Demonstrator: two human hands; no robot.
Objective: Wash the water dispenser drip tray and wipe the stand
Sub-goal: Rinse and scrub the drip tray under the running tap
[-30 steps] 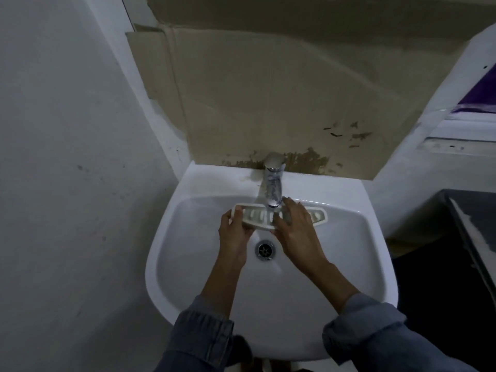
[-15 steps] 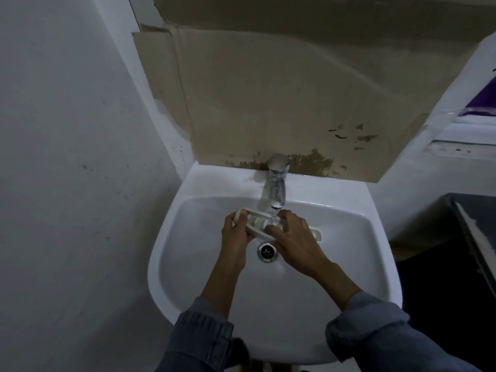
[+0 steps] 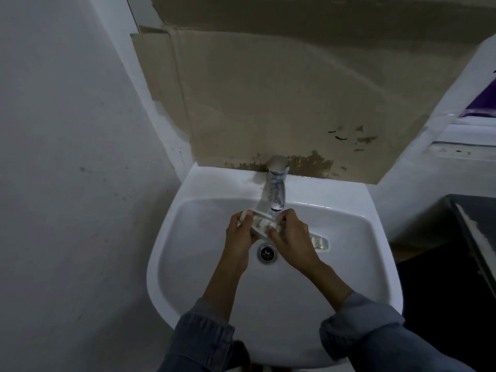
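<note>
While the tray [image 3: 261, 224] is under the tap [image 3: 276, 189] over the sink [image 3: 198, 253], the left hand [image 3: 239, 233] grips its far-left end and the right hand [image 3: 292, 235] grips its middle; its long axis runs toward near-right.

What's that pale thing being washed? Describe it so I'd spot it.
Find the white sink and its chrome tap. Under it, left hand and right hand hold a long cream drip tray above the drain. Its slotted top and slant mark it out.
</note>
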